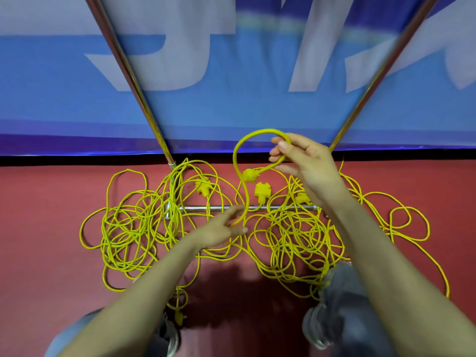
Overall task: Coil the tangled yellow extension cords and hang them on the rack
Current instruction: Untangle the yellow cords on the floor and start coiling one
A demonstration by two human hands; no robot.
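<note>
Holding a raised loop of one yellow extension cord [235, 155], the right hand [309, 163] pinches it between thumb and curled fingers, above the pile and in front of the lower edge of the blue banner [231, 86]. The cord's plug end [249, 175] hangs just below the loop.

From the loop the same cord runs down in an S-curve to the left hand [221, 229]. There it passes between the outstretched forefinger and the thumb. The hand is motion-blurred, so I cannot tell whether it actually grips the cord or only touches it.

The tangled yellow extension cords [128, 228] lie spread on the red floor [46, 228] in two loose heaps, left and right of centre. They lie over and around the rack's chrome base bar [221, 208]. Three yellow socket heads [261, 191] sit among the strands near the bar, and another plug [178, 318] lies at the near edge.

The rack's two chrome poles [128, 70] rise and diverge toward the top corners, with no cord on them.
</note>
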